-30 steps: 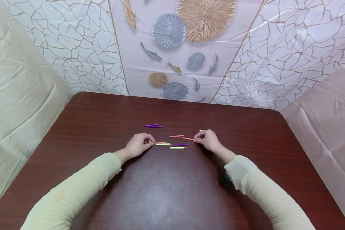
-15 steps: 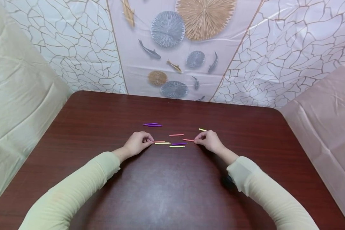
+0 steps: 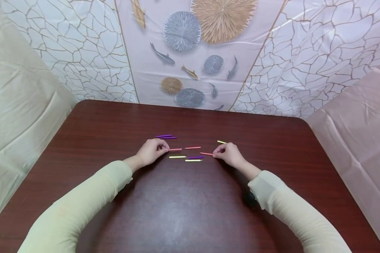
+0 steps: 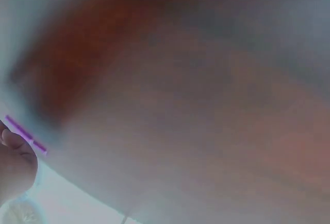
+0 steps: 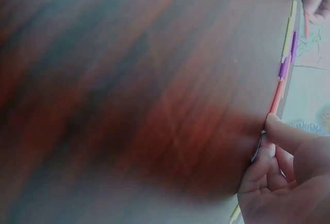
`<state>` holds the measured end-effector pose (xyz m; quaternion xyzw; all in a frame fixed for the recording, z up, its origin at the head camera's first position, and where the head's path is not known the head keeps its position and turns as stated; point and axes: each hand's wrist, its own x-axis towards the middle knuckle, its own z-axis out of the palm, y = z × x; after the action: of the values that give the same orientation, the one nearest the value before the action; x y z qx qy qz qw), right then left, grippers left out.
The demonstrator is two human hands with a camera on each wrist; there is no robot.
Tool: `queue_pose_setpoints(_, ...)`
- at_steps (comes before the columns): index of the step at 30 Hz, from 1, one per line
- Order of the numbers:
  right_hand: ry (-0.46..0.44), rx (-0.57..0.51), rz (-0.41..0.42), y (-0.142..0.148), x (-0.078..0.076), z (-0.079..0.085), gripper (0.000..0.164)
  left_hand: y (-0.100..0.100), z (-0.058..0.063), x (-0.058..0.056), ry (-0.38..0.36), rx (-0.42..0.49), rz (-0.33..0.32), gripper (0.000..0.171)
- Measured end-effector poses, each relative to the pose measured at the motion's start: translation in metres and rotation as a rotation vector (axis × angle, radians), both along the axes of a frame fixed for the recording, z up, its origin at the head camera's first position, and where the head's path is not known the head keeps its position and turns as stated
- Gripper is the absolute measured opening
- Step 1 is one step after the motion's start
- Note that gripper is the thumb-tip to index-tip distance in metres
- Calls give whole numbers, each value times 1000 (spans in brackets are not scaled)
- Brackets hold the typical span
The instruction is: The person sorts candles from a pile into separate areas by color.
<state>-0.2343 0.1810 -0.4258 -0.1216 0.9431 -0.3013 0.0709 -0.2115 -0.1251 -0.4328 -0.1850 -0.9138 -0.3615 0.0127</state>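
Note:
My left hand pinches the left end of a thin red pencil-like stick. My right hand pinches the right end of a second red stick, also visible past the thumb in the right wrist view as a red stick. Between them lies a third red stick. Nearer the person are a yellow stick, a purple stick and another yellow stick. In the blurred left wrist view, the left hand shows only at the edge; its held stick is hidden there.
Two purple sticks lie together behind the left hand. A further yellow stick is partly covered by the right hand. Everything sits on a dark red-brown table, with a patterned curtain behind its far edge.
My left hand has moved away from the person with its red stick, off the yellow one beside it. The right hand's red stick has shifted slightly, apart from the third red one.

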Motion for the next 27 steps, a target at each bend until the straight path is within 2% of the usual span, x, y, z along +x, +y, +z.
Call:
queue_pose_setpoints(6,0,-3,-13,3,-1,-1,9,15,17,-24,1,-26,-2,8)
queue_pose_setpoints(11,-4,-15,-15,2,0,-2,8,29,27,-44,2,-46,-3,9)
queue_pose_setpoints(19,12,-21,-10,0,0,0,8,49,27,-69,-48,-84,0,11)
queue_pose_setpoints(27,-5,-29,-17,1,2,1,7,63,20,-82,-89,-142,-7,12)
